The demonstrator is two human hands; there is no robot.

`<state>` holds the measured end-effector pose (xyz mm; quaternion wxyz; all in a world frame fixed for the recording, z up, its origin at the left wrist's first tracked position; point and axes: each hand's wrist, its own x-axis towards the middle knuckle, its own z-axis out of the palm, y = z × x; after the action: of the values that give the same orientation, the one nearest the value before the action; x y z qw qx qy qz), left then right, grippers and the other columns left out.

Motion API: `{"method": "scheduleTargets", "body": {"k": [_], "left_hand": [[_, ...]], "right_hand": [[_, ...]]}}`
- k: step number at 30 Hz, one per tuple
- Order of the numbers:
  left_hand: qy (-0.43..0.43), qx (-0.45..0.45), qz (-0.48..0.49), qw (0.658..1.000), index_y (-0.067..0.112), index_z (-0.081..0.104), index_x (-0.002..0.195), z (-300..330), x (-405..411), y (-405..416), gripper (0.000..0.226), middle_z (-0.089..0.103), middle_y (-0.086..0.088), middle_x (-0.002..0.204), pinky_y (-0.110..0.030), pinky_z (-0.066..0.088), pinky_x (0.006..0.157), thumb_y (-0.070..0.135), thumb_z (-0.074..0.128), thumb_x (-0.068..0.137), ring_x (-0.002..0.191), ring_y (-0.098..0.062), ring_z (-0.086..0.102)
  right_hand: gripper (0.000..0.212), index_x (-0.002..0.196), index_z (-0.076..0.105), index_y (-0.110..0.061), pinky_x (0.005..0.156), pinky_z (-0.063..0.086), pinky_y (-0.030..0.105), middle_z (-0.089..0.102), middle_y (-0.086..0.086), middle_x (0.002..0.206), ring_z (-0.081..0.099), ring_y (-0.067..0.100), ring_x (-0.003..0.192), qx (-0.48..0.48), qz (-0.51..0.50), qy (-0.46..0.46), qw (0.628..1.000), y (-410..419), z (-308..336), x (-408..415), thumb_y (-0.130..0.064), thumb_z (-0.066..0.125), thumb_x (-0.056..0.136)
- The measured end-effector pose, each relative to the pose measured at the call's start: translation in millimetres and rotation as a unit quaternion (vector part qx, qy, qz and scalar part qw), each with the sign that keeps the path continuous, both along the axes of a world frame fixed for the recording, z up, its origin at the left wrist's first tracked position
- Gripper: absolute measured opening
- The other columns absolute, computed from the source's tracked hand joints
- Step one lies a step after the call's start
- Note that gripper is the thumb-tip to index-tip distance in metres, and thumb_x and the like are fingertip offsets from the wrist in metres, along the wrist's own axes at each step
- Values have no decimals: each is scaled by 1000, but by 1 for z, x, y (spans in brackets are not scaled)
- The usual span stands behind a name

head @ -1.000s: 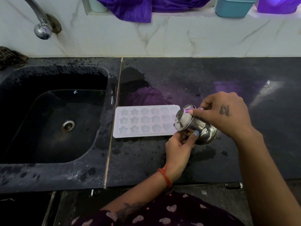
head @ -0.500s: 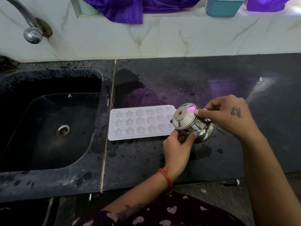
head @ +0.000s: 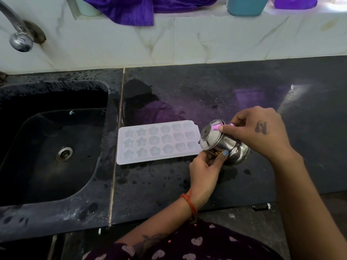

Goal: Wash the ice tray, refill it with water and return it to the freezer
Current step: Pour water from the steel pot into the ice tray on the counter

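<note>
A pale lilac ice tray (head: 157,141) with star and flower moulds lies flat on the wet black counter (head: 206,91), just right of the sink. Over its right end a small steel pot (head: 223,143) is tipped on its side, mouth pointing left toward the tray. My right hand (head: 259,132) grips the pot from above and the right. My left hand (head: 206,166) holds it from below, thumb on its neck. Whether water is in the moulds or flowing from the pot is not visible.
A black sink (head: 54,147) with a metal drain fills the left side, and a steel tap (head: 18,38) hangs above it. On the white ledge behind stand a teal container (head: 246,5) and purple cloth (head: 131,8). The counter's front edge runs close below my arms.
Both hands keep the pot tipped at the tray's right end. The pot's rim has dropped a little closer to the tray, and the view has shifted slightly.
</note>
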<state>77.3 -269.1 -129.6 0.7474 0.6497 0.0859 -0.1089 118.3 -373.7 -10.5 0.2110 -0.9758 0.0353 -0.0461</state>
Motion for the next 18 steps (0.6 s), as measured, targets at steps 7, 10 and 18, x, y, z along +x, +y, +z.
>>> {"method": "scheduleTargets", "body": {"k": [7, 10, 18], "left_hand": [[14, -26, -11, 1000, 27, 68, 92, -1, 0, -1, 41, 75, 2, 95, -44, 54, 90, 55, 69, 62, 91, -16, 70], [23, -41, -17, 999, 26, 68, 94, -2, 1, 0, 22, 74, 0, 99, -44, 54, 92, 38, 72, 77, 94, -17, 70], [13, -42, -19, 999, 27, 67, 96, 0, 0, -2, 22, 74, 2, 99, -43, 54, 92, 38, 72, 78, 95, -15, 69]], "right_hand": [[35, 68, 70, -15, 50, 36, 18, 66, 4, 62, 60, 19, 62, -32, 3, -10, 999, 3, 1, 2, -49, 71, 75], [34, 68, 70, -16, 49, 35, 19, 66, 4, 62, 60, 18, 62, -41, 5, -13, 999, 3, 1, 3, -50, 70, 76], [35, 68, 70, -17, 51, 39, 20, 65, 2, 61, 59, 16, 61, -41, 7, -12, 999, 1, 1, 4, -51, 71, 75]]}}
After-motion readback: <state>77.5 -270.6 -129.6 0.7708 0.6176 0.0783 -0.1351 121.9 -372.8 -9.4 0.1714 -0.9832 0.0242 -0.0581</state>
